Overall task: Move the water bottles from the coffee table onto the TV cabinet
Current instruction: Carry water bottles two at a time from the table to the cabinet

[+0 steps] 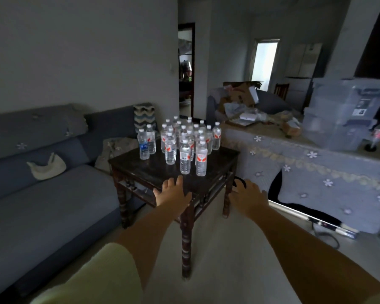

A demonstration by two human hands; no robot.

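A: Looking down from the head view, we have both arms stretched toward the table. The bottles all stand upright in a tight cluster on its top, toward the far side.

B: And our hands?

A: The left hand is over the near edge of the table, fingers spread and relaxed, gripping nothing. We cannot tell whether it touches the wood. The right hand is off the table's right corner, fingers loosely open, also holding nothing.

B: Which bottles are nearest us?

A: Two stand in front: a white-label bottle and, just beside it on the right, a red-label bottle. A blue-label bottle stands at the left of the group, a little apart from the main cluster.

B: What is around the table?

A: A sofa lies to the left, with a pale bag on its seat. To the right runs a long surface under a flowered cloth, with stacked clear bins on it. We cannot tell whether that is the cabinet.
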